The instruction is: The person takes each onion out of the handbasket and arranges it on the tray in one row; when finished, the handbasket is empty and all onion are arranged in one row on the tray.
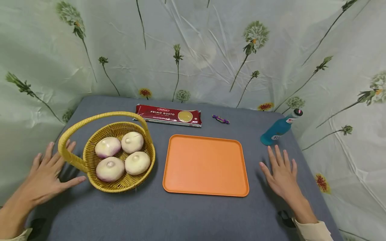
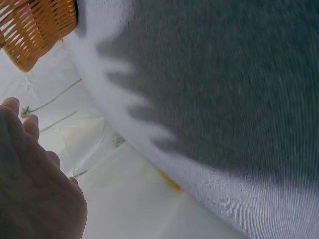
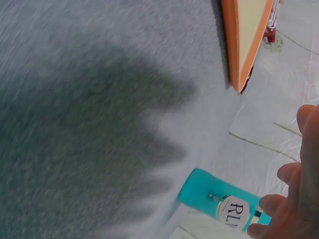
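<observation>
My left hand is spread with straight fingers beside a yellow wicker basket, left of its arched handle, and holds nothing. Several pale onions with purple tinges lie inside the basket. On the other side, my right hand has its fingers extended and nothing in its grasp; a turquoise bottle with a dark cap stands just beyond the fingertips. Between the hands lies an orange rectangular tray with nothing on it. The left wrist view catches part of the basket; the right wrist view, the bottle.
Along the back of the grey table lies a red spaghetti package, with a small purple wrapped candy to its right. A pale curtain printed with dandelions hangs behind and around the table.
</observation>
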The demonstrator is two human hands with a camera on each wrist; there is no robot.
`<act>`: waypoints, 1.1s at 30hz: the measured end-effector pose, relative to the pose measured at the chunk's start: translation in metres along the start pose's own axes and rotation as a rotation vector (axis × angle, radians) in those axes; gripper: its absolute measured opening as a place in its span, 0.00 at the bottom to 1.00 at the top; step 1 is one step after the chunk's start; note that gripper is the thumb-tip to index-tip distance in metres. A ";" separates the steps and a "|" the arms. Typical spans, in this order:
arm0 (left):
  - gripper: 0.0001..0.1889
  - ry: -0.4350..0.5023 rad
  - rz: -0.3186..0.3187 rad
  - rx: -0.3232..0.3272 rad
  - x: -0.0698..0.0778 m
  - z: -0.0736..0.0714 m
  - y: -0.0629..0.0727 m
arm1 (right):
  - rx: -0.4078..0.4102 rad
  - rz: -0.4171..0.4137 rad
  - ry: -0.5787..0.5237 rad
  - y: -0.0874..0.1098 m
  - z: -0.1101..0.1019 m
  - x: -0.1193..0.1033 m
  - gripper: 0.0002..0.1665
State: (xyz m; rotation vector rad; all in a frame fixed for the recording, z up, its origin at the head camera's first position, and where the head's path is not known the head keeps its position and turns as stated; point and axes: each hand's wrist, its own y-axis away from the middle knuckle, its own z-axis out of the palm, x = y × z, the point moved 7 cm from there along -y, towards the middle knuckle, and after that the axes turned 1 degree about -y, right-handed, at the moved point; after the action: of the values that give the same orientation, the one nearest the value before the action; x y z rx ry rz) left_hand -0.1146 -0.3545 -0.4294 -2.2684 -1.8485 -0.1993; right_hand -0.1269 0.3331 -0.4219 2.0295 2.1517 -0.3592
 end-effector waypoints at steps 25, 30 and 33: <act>0.69 0.707 0.203 0.071 0.029 0.019 -0.023 | -0.056 -0.047 -0.029 -0.008 0.017 -0.048 0.44; 0.70 0.757 0.230 0.074 0.035 0.018 -0.030 | -0.071 -0.052 -0.023 -0.009 0.019 -0.057 0.44; 0.71 0.751 0.241 0.089 0.038 0.016 -0.032 | -0.085 -0.051 -0.028 -0.010 0.019 -0.061 0.45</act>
State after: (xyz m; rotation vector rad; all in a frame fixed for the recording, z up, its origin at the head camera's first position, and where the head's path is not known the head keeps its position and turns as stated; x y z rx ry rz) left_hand -0.1385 -0.3087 -0.4339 -1.9371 -1.1631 -0.7815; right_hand -0.1337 0.2686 -0.4226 1.9159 2.1670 -0.2956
